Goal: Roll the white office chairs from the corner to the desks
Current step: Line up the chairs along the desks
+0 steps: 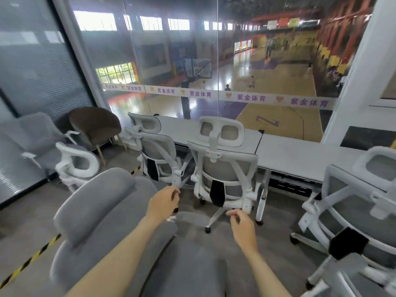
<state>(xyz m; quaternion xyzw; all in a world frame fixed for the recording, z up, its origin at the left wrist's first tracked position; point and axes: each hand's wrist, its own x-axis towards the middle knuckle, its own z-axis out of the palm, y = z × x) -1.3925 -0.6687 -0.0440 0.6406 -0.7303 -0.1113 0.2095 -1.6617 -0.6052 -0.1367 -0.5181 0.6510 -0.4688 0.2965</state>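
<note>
- Left hand (164,202) and right hand (243,225) hang apart in the air, fingers loosely curled, holding nothing.
- Middle white office chair (222,168) and left white office chair (156,155) stand against the table (300,155).
- Grey padded chair (102,211) sits under the left forearm.

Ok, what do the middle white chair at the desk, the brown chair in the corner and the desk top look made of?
Middle white chair: smooth white frame, likely moulded plastic, with see-through grey mesh in the back and headrest. Brown chair: matte, soft-looking upholstery, probably fabric, on pale legs that look wooden. Desk top: flat pale grey with a faint sheen, possibly laminate.
</note>
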